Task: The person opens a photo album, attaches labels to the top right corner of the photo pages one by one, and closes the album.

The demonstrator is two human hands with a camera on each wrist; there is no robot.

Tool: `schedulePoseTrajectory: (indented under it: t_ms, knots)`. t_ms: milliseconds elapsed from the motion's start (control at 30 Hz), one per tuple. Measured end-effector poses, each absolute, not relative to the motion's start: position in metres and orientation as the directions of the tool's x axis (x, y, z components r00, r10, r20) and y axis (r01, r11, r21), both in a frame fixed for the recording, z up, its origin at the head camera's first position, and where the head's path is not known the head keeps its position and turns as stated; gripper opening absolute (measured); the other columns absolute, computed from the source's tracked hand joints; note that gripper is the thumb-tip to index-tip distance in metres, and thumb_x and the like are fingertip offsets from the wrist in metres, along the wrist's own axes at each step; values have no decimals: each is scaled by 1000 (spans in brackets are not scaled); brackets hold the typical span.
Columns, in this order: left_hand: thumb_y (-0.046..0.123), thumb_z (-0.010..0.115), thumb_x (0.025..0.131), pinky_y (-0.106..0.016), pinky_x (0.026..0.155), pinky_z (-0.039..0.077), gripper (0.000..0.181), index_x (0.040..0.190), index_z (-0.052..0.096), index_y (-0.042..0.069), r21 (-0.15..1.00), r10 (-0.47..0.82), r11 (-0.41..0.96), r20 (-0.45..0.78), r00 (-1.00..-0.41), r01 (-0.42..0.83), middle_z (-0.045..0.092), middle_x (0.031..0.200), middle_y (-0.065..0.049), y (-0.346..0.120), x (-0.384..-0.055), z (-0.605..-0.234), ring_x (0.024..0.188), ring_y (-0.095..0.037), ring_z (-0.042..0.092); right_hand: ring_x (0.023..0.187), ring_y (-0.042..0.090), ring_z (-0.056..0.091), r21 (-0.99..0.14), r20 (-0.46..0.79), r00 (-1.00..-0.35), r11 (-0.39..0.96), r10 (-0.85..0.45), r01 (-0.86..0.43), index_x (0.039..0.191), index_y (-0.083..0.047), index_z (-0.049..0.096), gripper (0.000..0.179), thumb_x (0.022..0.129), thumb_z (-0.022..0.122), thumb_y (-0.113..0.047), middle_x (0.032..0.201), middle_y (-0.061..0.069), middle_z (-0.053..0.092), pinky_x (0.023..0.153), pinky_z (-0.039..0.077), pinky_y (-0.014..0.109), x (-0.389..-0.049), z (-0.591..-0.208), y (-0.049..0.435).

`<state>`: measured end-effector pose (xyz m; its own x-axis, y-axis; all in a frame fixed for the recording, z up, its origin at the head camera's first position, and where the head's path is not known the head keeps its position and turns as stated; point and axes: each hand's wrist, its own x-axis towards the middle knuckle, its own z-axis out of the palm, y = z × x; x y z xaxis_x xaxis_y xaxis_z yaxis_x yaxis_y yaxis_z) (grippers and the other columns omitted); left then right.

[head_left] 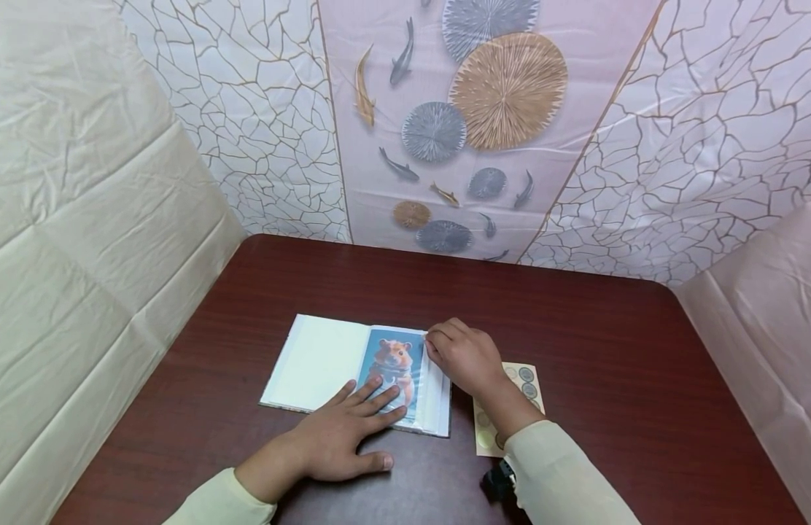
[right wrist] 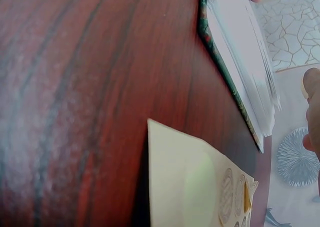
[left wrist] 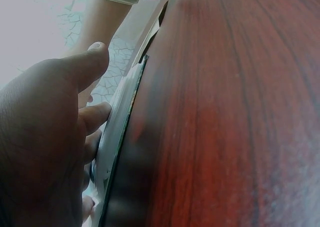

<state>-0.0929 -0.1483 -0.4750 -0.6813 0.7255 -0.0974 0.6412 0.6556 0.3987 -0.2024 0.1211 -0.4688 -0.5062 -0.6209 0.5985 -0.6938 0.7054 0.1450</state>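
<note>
Where the surface (head_left: 596, 379) lies before the person, an open album (head_left: 313, 364) rests flat, its three o'clock page bearing an animal picture (head_left: 394, 357). The left hand (head_left: 340, 434) rests over the album's six o'clock edge, fingers spread apart across the lower part of the picture. The right hand (head_left: 463, 357) is at the picture's one o'clock corner, fingers curled; whether they pinch anything cannot be told. A sheet of round stickers (head_left: 486, 434) lies near the album at its four o'clock, partly hidden by the right forearm. The right wrist view shows the album's dark green cover edge (right wrist: 219, 62). A patterned backdrop (head_left: 438, 189) stands at twelve o'clock.
</note>
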Motion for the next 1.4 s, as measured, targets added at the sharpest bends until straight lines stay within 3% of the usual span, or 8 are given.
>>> schedulePoseTrajectory:
  t_ms: [667,1133,1400]
  knots:
    - [66,42,102,-61,121,10,71,162,32,29,413,730,648,-97,-677,639,15,170,3,-149,-93,-475,156,-27,4,94,14,68,153,585,-525,720,-618,-677,97,-11,78,13,92,77,-23,99,-1,74,63,57,28,-206,-474,117]
    - [64,44,102,-61,121,11,71,162,32,29,407,732,645,-87,-675,647,15,170,3,-148,-92,-476,156,-27,4,97,12,66,144,517,-594,746,-617,-650,100,-14,78,13,96,72,-25,103,-4,73,67,57,27,-210,-476,114]
    - [65,44,102,-61,121,10,71,162,31,29,401,732,648,-92,-675,647,14,170,3,-148,-93,-475,156,-27,3,96,12,66,151,518,-588,743,-621,-652,99,-15,79,11,95,74,-24,102,-4,73,67,57,27,-212,-479,111]
